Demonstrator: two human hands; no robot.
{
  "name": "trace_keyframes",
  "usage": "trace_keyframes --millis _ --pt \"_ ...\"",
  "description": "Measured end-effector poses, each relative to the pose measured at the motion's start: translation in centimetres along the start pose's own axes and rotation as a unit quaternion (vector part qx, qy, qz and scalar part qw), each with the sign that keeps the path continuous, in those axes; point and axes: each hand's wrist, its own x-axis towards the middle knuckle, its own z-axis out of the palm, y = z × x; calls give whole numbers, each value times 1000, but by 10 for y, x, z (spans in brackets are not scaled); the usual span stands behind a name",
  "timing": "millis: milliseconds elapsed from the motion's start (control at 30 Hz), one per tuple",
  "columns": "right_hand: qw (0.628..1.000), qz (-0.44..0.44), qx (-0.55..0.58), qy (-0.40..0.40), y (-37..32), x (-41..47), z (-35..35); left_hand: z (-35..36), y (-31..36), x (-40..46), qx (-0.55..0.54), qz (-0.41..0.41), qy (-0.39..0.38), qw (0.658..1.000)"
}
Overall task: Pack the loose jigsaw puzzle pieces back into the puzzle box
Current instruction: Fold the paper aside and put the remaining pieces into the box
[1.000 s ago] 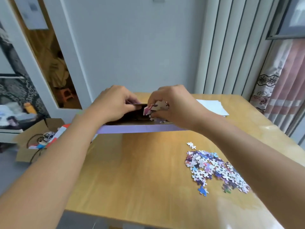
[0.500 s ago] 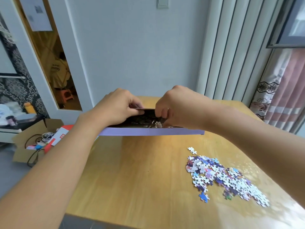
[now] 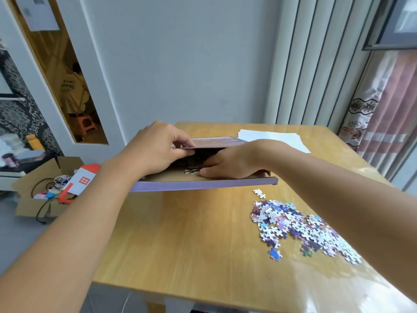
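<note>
No lettering reads clearly. The left hand (image 3: 155,152) pinches the puzzle box (image 3: 203,185) lid up near the table's (image 3: 180,233) far edge; the right hand (image 3: 228,164) lies flat inside, fingers straight. Loose puzzle pieces (image 3: 300,229) are heaped near the right edge.

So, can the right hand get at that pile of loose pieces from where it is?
Probably yes. The right hand lies flat inside the box, holding nothing, and the pile sits on bare table just under its forearm, with nothing between them.
</note>
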Motion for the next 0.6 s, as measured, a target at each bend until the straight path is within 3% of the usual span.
trace_keyframes --millis 100,167,267,333,367,433,500,600 --pt "999 -32 26 30 5 -15 7 3 3 -9 33 0 17 999" --pt "983 -90 135 87 11 -42 11 10 2 -13 87 -17 22 996" --pt "888 -119 335 292 37 -72 30 35 -1 -20 168 -52 -19 984" --pt "847 -11 346 402 77 -61 53 61 -5 -26 179 -57 -49 981" --pt "849 49 334 406 99 -48 66 73 -9 -29 181 -60 -61 980" --pt "907 110 278 296 135 -24 96 94 -16 -32 191 -65 -81 976" --pt "948 102 255 160 153 -6 126 104 -19 -32 192 -77 -88 974" --pt "948 59 303 81 146 7 145 103 -18 -28 145 -89 -131 977"
